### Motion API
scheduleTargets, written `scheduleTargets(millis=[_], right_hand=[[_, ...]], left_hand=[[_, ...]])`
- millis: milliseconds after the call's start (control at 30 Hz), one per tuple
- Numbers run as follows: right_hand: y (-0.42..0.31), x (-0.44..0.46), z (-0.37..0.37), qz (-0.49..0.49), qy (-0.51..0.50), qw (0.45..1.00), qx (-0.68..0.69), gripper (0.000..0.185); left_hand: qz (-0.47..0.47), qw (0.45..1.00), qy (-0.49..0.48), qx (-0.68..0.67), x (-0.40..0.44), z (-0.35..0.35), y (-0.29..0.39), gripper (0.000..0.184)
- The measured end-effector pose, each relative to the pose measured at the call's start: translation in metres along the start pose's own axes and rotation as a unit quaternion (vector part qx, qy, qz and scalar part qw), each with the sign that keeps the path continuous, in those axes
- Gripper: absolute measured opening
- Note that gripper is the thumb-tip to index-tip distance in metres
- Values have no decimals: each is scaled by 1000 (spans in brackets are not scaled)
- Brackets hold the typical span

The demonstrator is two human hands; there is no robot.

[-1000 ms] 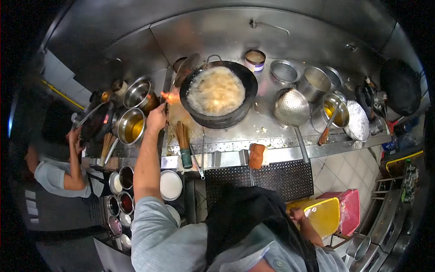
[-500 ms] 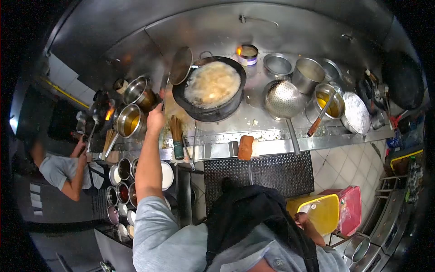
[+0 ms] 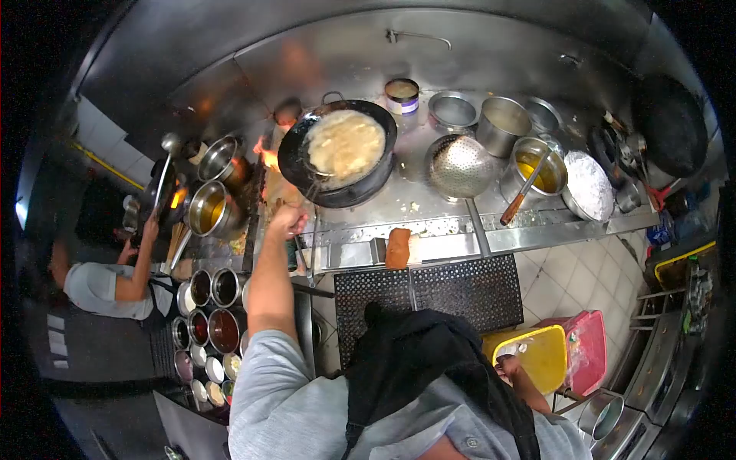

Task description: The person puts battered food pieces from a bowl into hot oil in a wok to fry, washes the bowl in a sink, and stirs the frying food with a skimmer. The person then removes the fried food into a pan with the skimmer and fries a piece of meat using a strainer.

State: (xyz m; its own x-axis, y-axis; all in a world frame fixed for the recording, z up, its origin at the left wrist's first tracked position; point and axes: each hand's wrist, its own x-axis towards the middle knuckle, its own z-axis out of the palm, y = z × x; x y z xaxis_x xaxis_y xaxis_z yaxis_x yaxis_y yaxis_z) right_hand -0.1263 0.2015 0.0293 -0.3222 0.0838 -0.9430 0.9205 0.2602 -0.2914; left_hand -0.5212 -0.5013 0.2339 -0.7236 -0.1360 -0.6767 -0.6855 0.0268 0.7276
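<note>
My left hand is closed round the handle of a long-handled ladle. The ladle's head dips into the left side of a black wok, mostly hidden by pale, foaming liquid. Just below my hand, a bundled bamboo brush lies at the counter's front edge, largely covered by my wrist. My right hand hangs low by my side, near a yellow bin. Its fingers look curled, and I cannot make out what is in them.
Flames rise left of the wok. A perforated strainer, an oil pot and an orange cloth sit to the right. Sauce containers stand at lower left. Another person works at far left, holding a ladle.
My left hand has moved down and right, bringing the ladle from beside the wok into the foam. Flames have appeared left of the wok. The other person's ladle has risen.
</note>
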Motion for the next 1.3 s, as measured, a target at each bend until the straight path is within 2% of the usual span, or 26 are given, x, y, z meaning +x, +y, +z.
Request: scheduleTargets(millis=[67,100,133,167,200,233,367,433,500,567,633,667,700,767,833,867,967,1000,1033,1067,1133,1167,1200,1233,1267,1300], right_hand=[[-3,5,-3,3,-14,1000,-21,31],[-2,9,-3,-13,-1,1000,1,31],[-3,13,-3,-29,12,999,24,30],[-15,6,-1,-32,12,999,24,30],[-25,-2,1,-33,30,998,32,30],[-31,-8,3,-33,47,998,39,29],[-26,18,0,-26,15,999,44,30],[-29,22,0,-24,5,1000,15,30],[-34,19,1,-63,-8,998,-30,28],[-36,30,0,-79,-28,994,-75,29],[-39,35,1,-96,-47,987,-118,29],[-43,38,4,-67,-26,992,-100,29],[-47,39,6,-39,-4,996,-81,29],[-47,62,1,-47,-10,995,-85,29],[-44,70,1,-53,-14,995,-84,29],[-48,68,4,-54,2,998,-33,28],[-55,54,14,-55,18,998,40,28],[-57,47,22,-53,41,996,59,22],[-59,42,26,-51,64,994,76,16],[4,121,8,-163,-49,980,105,19],[113,255,-23,-326,-336,856,218,28],[76,199,-7,-269,-206,930,139,29],[38,136,9,-172,-82,980,51,31],[-35,27,38,-61,10,998,-6,35],[-26,33,32,-270,-22,940,-208,41],[-20,32,32,-267,-17,941,-208,41]], left_hand=[[22,1000,5,-19,-16,24,3,9],[43,998,6,-35,-26,31,4,31],[77,996,-30,-22,-33,27,2,42],[80,996,-29,-22,-43,29,1,42],[102,994,6,-32,-55,30,-1,19],[123,991,41,-44,-70,32,-2,7],[116,991,72,13,-111,35,-8,6],[135,987,83,-4,-107,30,-25,10],[151,981,100,-65,-111,31,-36,37],[146,983,100,-48,-111,26,-45,42],[193,968,159,26,-110,26,-50,44],[217,940,214,153,-114,27,-46,44],[216,940,216,152,-113,26,-45,44],[322,860,287,273,-109,24,-45,30],[330,847,302,289,-109,20,-41,31],[339,832,316,304,-108,17,-38,32],[331,863,285,252,-86,-8,-42,37],[264,901,257,229,-82,-17,-38,40],[267,901,253,228,-76,-25,-32,40],[300,877,277,252,-71,-33,-26,40],[335,824,317,330,-98,-22,7,39],[366,794,343,342,-69,-43,1,40],[334,802,339,361,-76,-42,17,40],[302,808,333,380,-85,-41,32,39],[304,811,330,377,-71,-49,32,39],[319,802,332,381,-51,-63,28,39]])
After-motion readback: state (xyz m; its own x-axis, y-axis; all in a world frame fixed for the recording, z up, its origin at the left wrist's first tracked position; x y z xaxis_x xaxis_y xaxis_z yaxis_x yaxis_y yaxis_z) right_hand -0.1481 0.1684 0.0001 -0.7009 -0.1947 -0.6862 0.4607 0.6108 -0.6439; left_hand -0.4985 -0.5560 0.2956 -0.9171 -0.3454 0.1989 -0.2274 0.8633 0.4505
